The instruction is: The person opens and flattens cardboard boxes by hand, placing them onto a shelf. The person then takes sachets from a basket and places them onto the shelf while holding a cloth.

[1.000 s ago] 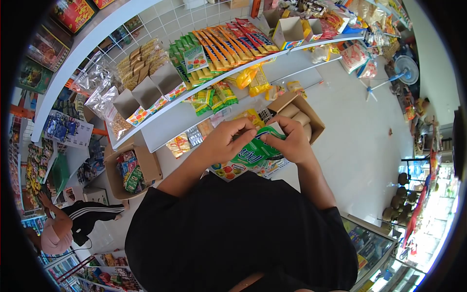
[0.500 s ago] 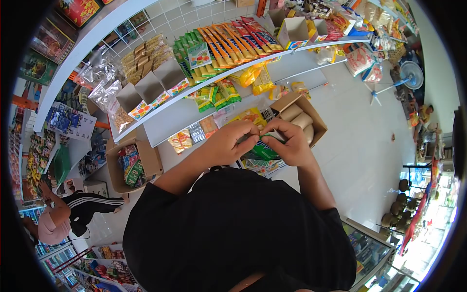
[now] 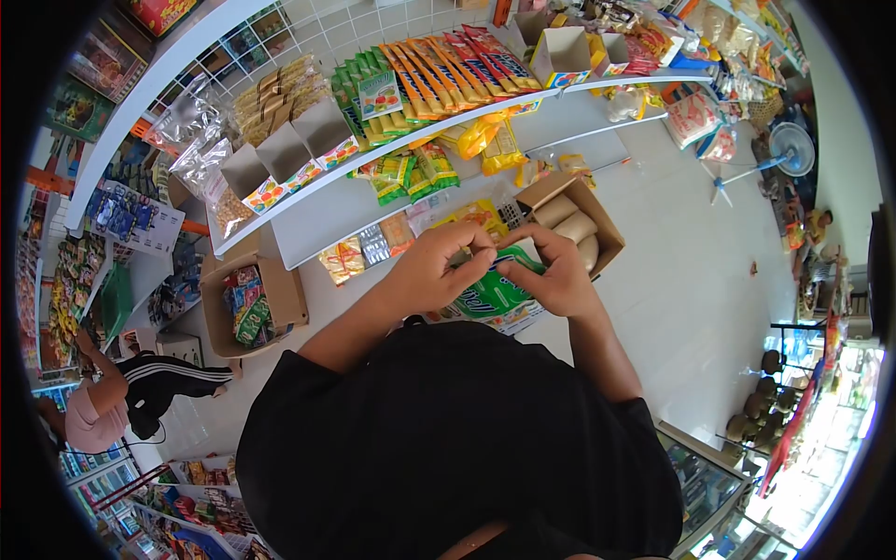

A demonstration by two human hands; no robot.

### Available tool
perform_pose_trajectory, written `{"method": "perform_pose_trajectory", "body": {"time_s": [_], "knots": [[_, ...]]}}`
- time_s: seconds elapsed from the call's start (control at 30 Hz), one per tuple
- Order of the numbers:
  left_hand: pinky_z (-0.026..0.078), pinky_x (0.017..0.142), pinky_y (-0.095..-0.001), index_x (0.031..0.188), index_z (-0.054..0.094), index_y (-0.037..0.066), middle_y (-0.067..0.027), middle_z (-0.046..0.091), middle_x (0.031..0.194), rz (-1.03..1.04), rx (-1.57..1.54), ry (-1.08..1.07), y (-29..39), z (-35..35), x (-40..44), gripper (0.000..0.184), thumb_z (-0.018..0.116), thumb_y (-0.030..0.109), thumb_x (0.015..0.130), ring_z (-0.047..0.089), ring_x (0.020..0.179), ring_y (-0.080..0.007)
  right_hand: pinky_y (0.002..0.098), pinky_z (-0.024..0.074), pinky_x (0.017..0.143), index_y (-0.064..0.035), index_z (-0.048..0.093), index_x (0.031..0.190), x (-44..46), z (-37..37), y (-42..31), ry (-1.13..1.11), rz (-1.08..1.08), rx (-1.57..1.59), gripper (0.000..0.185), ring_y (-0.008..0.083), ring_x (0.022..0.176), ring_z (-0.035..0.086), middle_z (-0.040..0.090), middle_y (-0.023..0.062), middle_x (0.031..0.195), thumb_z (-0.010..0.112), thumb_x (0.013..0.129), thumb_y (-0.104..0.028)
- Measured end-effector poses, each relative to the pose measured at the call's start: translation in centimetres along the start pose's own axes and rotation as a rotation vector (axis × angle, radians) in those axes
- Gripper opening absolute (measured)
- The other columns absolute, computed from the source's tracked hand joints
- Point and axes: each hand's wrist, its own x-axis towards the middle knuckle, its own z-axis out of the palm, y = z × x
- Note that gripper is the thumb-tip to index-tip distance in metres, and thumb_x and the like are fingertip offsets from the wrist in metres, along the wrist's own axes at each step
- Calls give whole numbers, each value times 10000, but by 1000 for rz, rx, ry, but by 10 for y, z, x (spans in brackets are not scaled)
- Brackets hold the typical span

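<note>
In the head view a green plastic packet (image 3: 504,291) with white lettering hangs in front of my chest, its upper edge between my two hands. My left hand (image 3: 437,268) pinches that edge with thumb and index finger. On the other side, my right hand (image 3: 557,273) grips the packet's top with its thumb over the front. The fingertips of both hands are close together. Below the packet, part of a patterned printed surface (image 3: 523,320) shows; what it is I cannot make out.
Ahead curves a white shelf (image 3: 392,140) with orange, green and red snack packets (image 3: 439,79) and small open boxes (image 3: 285,159). A carton of tan packages (image 3: 597,247) stands on the floor beyond my right hand. Left are another carton (image 3: 224,313) and a person in pink (image 3: 96,415).
The green packet has tilted so that more of its front and lettering shows. My hands stay at its top edge, with the right-hand fingers slightly raised.
</note>
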Motion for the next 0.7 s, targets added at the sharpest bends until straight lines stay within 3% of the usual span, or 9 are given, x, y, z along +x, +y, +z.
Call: {"method": "perform_pose_trajectory", "body": {"time_s": [0.03,0.17,0.23,0.27,0.33,0.43,0.7], "knots": [[453,664,-246,917,607,-11,-44,622,789,-59,13,-29,3,1,-1,111,597,99,924,564,726,-78,250,458,800,-4,625,1009,-2,-3,-2,-32,83,-95,206,96,913,574,624,34,898,707,822,-38],[483,635,-255,891,653,-21,-58,663,746,-171,83,10,1,11,-3,120,637,98,892,598,688,-82,271,475,760,-4,648,939,-8,-1,-4,45,87,-353,182,129,856,605,645,51,853,735,786,-50],[488,634,-255,885,662,-24,-65,674,750,-190,84,39,-1,17,-3,122,643,96,886,608,692,-82,322,483,760,-9,657,879,-10,4,-3,162,-126,-607,161,220,854,625,653,91,849,744,749,-46],[493,632,-256,879,671,-27,-72,684,755,-211,87,70,-2,19,-3,123,648,95,880,618,696,-81,322,483,760,-9,657,879,-11,6,-4,163,-124,-609,161,220,854,625,653,91,849,744,749,-46],[494,630,-256,881,672,-30,-71,686,753,-236,102,89,-4,23,-2,126,648,94,881,619,692,-82,377,474,775,-24,660,882,-13,10,-5,240,-228,-804,187,308,861,610,653,111,860,750,720,-51],[495,624,-256,888,675,-33,-66,688,750,-255,109,116,-7,23,-1,131,646,95,886,619,690,-81,405,457,789,-40,661,872,-14,11,0,266,-319,-852,195,310,861,604,652,100,850,761,706,-61],[496,646,-244,919,671,-34,-65,692,782,-323,3,54,-4,22,4,143,644,106,904,617,732,-69,406,429,797,-75,659,867,-14,3,-4,204,-303,-848,211,273,866,603,650,65,847,781,699,-110]]}}
